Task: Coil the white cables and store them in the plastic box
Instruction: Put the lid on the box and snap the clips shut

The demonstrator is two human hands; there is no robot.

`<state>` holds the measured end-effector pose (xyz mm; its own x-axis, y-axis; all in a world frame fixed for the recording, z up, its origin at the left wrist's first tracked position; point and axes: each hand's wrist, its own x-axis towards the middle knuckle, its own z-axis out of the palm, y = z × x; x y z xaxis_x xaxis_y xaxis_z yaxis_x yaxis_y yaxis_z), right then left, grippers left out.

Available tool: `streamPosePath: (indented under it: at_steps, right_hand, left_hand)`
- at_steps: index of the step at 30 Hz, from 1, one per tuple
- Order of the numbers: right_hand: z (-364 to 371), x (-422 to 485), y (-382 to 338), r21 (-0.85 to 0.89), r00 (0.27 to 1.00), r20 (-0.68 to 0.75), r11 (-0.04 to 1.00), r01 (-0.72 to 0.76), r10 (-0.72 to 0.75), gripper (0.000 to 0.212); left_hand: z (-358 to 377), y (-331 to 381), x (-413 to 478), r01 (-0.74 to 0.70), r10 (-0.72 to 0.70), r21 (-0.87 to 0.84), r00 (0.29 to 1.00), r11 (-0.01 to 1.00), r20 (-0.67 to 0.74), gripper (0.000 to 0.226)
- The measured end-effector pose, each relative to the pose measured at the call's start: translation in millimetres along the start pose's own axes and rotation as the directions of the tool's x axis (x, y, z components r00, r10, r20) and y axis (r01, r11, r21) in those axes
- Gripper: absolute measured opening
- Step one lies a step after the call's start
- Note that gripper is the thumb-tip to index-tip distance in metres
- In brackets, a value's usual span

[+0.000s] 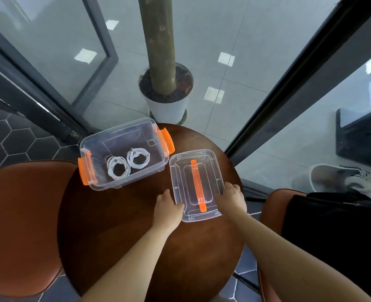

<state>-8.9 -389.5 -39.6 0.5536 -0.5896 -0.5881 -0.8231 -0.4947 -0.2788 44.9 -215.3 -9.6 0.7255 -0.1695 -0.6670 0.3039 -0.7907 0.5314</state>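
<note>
Well, the two white cables (110, 168) lie coiled side by side on the floor of the plastic box (119, 128), so what is left for me is the lid (181, 171), which lies on the table (119, 214) just right of the box. My right hand (232, 198) has its fingers curled over the lid's right edge. My left hand (166, 205) sits at the left edge near the corner, thumb against the rim and the other fingers close together; whether they hook under it I cannot tell.

Both holds are at the near end, so I reckon the far end could sag or swing when I lift, and the clear plastic looks slick enough to slide out of a shallow grip. The box overhangs the table's far-left edge; a knock from the lid could push it further off. One orange latch (86, 168) and its twin (166, 140) stand flared outward, and the lid could catch on either if I bring it down crooked. The lid also lies turned relative to the box, so I must rotate it first
</note>
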Motion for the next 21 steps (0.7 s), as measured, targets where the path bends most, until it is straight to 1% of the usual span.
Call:
streamPosePath:
  at_steps: [5, 6, 7, 9, 10, 12, 13, 15, 16, 19, 21]
  right_hand:
    - [-1.1, 6.6, 4.7, 0.095, 1.000, 0.009, 0.995, -0.020, 0.019, 0.023]
    - [-3.6, 5.3, 5.6, 0.119, 1.000, 0.000, 0.993, -0.019, 0.019, 0.019]
    - [-6.7, 2.5, 6.3, 0.149, 1.000, -0.016, 0.989, -0.009, 0.011, 0.020]
    - [-15.4, -4.9, 5.8, 0.287, 0.999, -0.051, 0.958, -0.002, 0.017, 0.035]
    - [-21.1, -8.6, 5.5, 0.365, 0.997, -0.065, 0.931, -0.004, 0.030, 0.036]
    - [-34.6, -18.1, 1.8, 0.481, 0.995, -0.091, 0.877, 0.008, 0.041, 0.028]
    - [-42.4, -24.8, -1.0, 0.512, 0.994, -0.105, 0.858, 0.029, 0.030, 0.026]
    - [-55.1, -36.6, -6.2, 0.555, 0.990, -0.140, 0.829, 0.068, 0.012, 0.020]
    - [-61.8, -42.7, -8.4, 0.571, 0.987, -0.159, 0.815, 0.096, -0.005, 0.016]
    - [-82.4, -63.2, -15.0, 0.545, 0.966, -0.240, 0.809, 0.220, -0.101, 0.008]
    - [-93.8, -78.2, -16.2, 0.506, 0.936, -0.308, 0.804, 0.312, -0.169, 0.008]
  left_hand:
    - [2.3, 9.0, 1.5, -0.064, 0.065, -0.039, 0.997, 0.997, 0.040, 0.028]
    - [2.5, 8.6, 1.0, -0.053, 0.056, -0.055, 0.997, 0.997, 0.049, 0.024]
    - [2.1, 7.6, 0.6, -0.043, 0.047, -0.075, 0.998, 0.996, 0.049, 0.022]
    - [2.6, 3.8, -0.4, 0.001, 0.010, -0.172, 0.998, 0.985, 0.064, 0.019]
    - [2.1, 4.4, -3.0, 0.023, -0.004, -0.238, 0.997, 0.971, 0.082, 0.016]
    - [-1.3, 9.9, -9.7, 0.077, -0.030, -0.346, 0.990, 0.935, 0.138, 0.015]
    - [-2.4, 14.2, -12.9, 0.096, -0.031, -0.395, 0.985, 0.913, 0.168, 0.021]
    - [-4.6, 22.3, -15.1, 0.135, -0.039, -0.471, 0.978, 0.872, 0.207, 0.057]
    - [-7.8, 28.6, -18.5, 0.153, -0.049, -0.501, 0.976, 0.852, 0.214, 0.063]
    - [-19.0, 44.7, -24.3, 0.137, -0.024, -0.612, 0.982, 0.779, 0.190, 0.054]
    - [-32.6, 56.5, -29.4, 0.120, -0.020, -0.710, 0.989, 0.694, 0.147, 0.059]
